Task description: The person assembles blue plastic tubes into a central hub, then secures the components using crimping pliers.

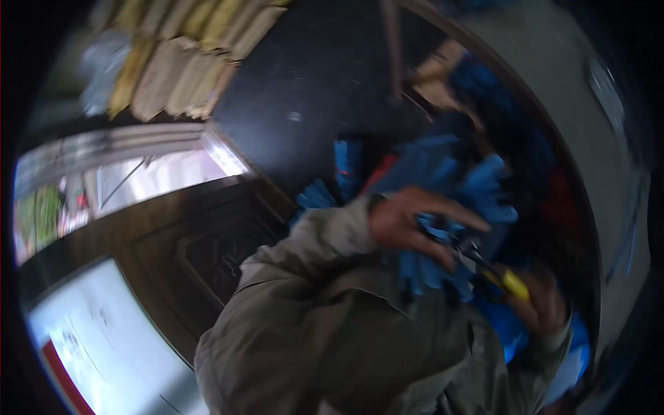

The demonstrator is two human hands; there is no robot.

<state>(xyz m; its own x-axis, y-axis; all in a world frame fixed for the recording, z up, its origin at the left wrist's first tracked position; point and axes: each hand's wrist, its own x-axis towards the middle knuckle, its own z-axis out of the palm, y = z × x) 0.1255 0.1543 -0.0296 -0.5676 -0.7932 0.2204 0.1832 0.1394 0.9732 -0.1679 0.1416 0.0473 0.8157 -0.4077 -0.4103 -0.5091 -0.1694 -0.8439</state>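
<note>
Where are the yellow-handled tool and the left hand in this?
Yellow-handled tool (514, 284): head view, on its yellow handle.
Left hand (401, 220): head view, on the hand's middle.

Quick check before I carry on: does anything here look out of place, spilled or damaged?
Nothing looks plainly spilled or broken, though blur hides detail. The blue strips around your left hand look untidy, their ends pointing different ways. One blue bundle looks set apart, left of them on the dark surface.

Plier-like tool (514, 283) in right hand (543, 299), between hands. Strip bundles (487, 180) around left hand (415, 220). Stacked packs (169, 77) far left, carved panel (214, 249) nearer.
</note>
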